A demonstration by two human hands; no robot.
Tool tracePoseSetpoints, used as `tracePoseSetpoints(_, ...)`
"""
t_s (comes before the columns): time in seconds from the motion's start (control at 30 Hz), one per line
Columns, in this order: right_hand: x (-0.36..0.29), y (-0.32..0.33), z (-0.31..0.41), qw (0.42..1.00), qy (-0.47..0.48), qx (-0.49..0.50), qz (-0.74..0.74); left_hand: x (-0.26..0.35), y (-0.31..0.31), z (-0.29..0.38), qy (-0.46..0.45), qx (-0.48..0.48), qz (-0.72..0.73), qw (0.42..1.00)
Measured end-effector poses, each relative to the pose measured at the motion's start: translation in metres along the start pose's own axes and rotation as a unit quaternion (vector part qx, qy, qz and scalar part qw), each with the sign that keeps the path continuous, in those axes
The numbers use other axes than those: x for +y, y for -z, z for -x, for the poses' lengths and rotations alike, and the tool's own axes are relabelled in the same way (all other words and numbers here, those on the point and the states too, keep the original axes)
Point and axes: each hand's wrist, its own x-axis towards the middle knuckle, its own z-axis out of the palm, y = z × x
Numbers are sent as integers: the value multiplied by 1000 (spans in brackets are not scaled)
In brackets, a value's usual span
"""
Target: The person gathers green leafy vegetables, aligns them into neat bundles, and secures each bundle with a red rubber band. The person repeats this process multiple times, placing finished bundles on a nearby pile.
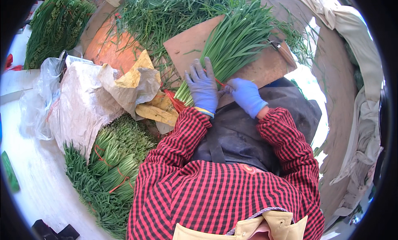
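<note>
A large bunch of long green leafy stalks point(238, 38), perhaps Chinese chives, lies slantwise on a brown board point(262, 70), its pale cut ends toward me. My left hand point(202, 86), in a blue-grey glove, rests spread on top of the bunch near those ends. My right hand point(246, 95), in a similar glove, is closed at the bunch's right side, pinching a red tie point(220, 82) that runs across the stalks. A knife with a wooden handle point(286, 55) lies at the board's right edge.
Loose green leaves point(174, 13) are heaped beyond the board. Tied bundles point(116, 165) lie at lower left, beside a whitish woven sack point(88, 97) and torn yellow paper point(158, 109). More bundles point(59, 28) are stacked at upper left. Pale cloth point(360, 31) hangs along the right.
</note>
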Motion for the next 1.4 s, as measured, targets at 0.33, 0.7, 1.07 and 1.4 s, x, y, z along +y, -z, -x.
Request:
tracePoseSetpoints(0.33,-3,13,-52,776,-68,-98,-620,-61,24,-58,-157,-18,-29,987)
tracePoseSetpoints(0.7,-65,-7,-44,765,-119,-68,-629,-53,-35,-48,-55,57,-57,995)
tracePoseSetpoints(1.07,-27,6,-34,901,119,67,-412,-76,12,-93,-115,-137,-111,978)
tracePoseSetpoints(1.4,-30,-25,-50,621,-231,-80,-745,-48,-18,-51,-80,-39,-119,989)
